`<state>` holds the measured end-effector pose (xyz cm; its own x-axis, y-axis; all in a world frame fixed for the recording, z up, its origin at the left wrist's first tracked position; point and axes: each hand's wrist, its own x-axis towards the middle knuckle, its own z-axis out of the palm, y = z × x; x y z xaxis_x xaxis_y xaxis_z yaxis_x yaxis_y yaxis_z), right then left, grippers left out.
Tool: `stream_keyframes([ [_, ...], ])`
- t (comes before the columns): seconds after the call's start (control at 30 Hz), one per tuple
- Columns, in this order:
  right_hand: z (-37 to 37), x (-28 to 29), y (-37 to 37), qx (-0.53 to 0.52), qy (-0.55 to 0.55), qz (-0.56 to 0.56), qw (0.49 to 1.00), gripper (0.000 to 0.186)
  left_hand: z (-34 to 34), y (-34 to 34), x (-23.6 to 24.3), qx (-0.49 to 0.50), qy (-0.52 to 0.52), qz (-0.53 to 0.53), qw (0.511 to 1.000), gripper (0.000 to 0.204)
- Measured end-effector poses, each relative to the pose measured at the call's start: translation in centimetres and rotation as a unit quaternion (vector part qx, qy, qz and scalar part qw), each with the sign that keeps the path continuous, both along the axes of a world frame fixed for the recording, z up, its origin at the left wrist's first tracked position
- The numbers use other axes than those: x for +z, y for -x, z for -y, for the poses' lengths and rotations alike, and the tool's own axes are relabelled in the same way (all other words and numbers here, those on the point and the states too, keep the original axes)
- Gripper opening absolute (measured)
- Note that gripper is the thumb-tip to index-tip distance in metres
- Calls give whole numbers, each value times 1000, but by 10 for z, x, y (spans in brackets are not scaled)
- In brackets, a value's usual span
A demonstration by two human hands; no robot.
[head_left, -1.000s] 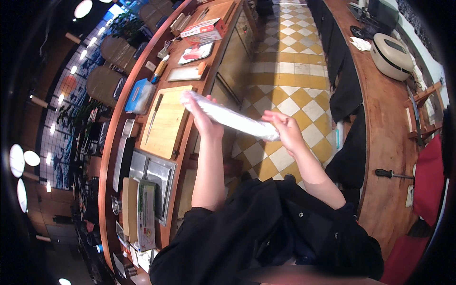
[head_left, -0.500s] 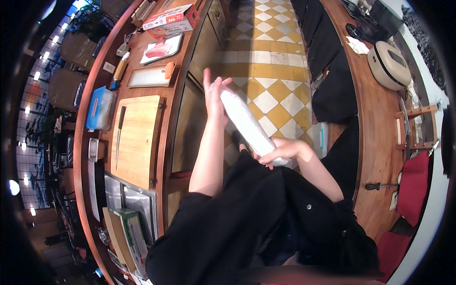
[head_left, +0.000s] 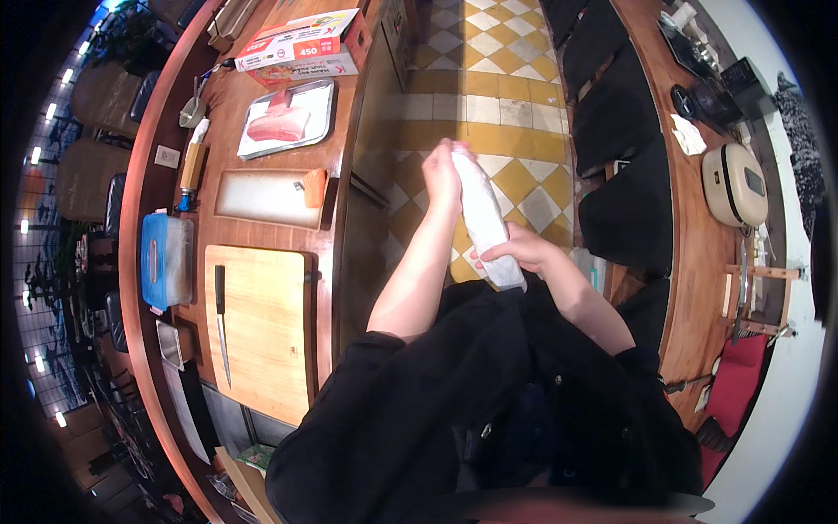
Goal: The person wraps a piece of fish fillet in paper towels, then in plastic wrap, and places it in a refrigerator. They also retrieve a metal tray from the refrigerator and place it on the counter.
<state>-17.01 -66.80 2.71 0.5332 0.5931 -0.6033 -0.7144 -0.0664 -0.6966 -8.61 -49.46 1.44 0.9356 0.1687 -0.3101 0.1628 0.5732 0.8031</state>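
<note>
A long white wrapped bundle is held lengthwise over the floor in front of me, its lower end near my dark top. My left hand is closed on its upper end. My right hand grips the lower part, thumb across it. On the left counter, a long knife lies on a wooden cutting board. Beyond it are a flat tray with an orange piece and a lined metal tray bearing pink meat.
Left counter also holds a red-white box, a blue-lidded container, a rolling-pin-like tool and a small steel pan. Right counter holds a cream rice cooker, wooden rack and screwdriver. Checkered tile floor runs between.
The bundle has swung from slanted crosswise to more upright, pointing away from me. My left hand's fingers, spread half a second ago, are now curled round its end. The view has shifted along the counters.
</note>
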Motion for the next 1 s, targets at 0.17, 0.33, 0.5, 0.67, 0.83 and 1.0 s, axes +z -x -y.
stream_keyframes([
  [0.17,83,-42,-95,-37,79,-107,990,46,-54,-65,-95,-311,-363,-60,876,59],
  [0.33,163,-151,-214,-202,75,-206,955,30,-195,-76,-205,-289,-679,-171,653,42],
  [0.5,201,-300,-354,-385,-17,-279,880,26,-225,-122,-226,-423,-818,-191,341,43],
  [0.67,199,-340,-457,-295,22,-282,913,28,-233,-161,-299,-491,-723,-418,245,45],
  [0.83,192,-333,-517,-316,-15,-278,907,30,-170,-200,-300,-521,-680,-503,118,45],
  [1.0,164,-328,-506,-331,-16,-294,897,25,-205,-154,-336,-568,-679,-451,120,41],
])
